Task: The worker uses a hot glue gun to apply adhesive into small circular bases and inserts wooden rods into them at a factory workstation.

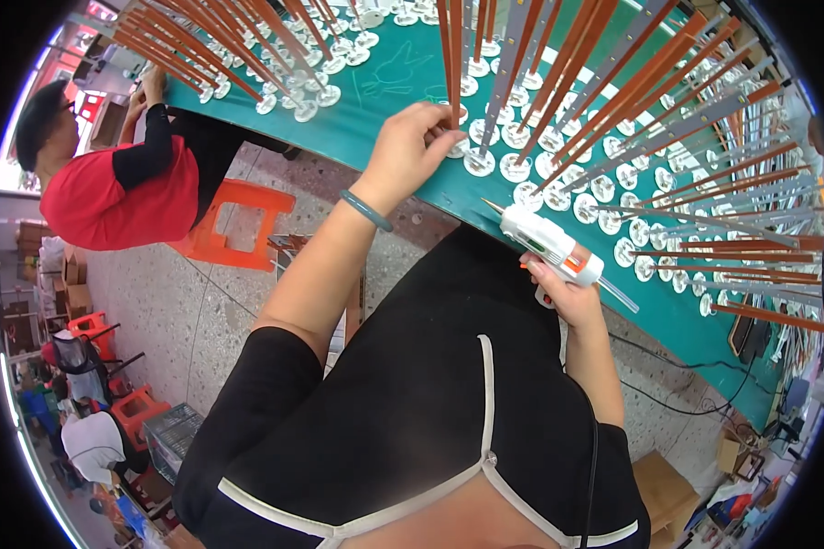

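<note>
My left hand point(415, 151), a bracelet on its wrist, is closed near the table's front edge. Its fingertips pinch the foot of an upright brown strip point(455, 78), by a white round base point(459, 146) that the thumb partly covers. In my right hand point(566, 295) is a white glue gun point(542, 236), gripped by its handle. The metal nozzle points up and left toward the round bases, and a clear glue stick point(619, 295) sticks out of its back. A grey strip with small dots point(499, 101) stands in another base close by.
Many brown and grey strips on white round bases point(585, 207) crowd the green table point(384, 78). A person in red point(128, 188) works at the table's left, near an orange stool point(238, 224). Black cables point(677, 364) hang below the right side; a cardboard box point(664, 494) sits lower right.
</note>
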Available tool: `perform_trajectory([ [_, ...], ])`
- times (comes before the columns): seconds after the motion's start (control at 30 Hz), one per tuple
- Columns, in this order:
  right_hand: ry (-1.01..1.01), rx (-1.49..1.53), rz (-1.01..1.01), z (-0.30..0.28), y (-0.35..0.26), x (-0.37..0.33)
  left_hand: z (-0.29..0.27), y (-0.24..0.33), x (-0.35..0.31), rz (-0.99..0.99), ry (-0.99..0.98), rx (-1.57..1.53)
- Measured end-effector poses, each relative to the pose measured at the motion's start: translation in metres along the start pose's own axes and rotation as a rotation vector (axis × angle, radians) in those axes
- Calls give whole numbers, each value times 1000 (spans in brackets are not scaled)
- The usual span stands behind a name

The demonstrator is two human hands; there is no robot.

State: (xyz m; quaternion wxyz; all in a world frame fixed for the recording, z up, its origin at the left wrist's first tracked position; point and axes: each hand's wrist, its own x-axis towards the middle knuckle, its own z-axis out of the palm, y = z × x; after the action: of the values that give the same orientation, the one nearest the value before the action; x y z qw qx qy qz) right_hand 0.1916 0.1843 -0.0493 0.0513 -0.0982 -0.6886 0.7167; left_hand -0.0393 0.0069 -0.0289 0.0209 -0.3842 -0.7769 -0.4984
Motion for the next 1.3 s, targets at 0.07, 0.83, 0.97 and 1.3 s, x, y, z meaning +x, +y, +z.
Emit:
perform_trajectory([
  [0.07, 3, 7, 16, 1, -2, 1, -4, -2, -4, -1, 22, -23],
  [0.83, -3, -29, -7, -3, 2, 1, -58, -18, -31, -169, 398, 31],
  [0.97, -22, -8, -10, -1, 1, 3, -30, 27, -51, -46, 34, -59],
  [1.3, -13, -431, -168, 8, -11, 6, -9, 25, -47, 111, -190, -28],
])
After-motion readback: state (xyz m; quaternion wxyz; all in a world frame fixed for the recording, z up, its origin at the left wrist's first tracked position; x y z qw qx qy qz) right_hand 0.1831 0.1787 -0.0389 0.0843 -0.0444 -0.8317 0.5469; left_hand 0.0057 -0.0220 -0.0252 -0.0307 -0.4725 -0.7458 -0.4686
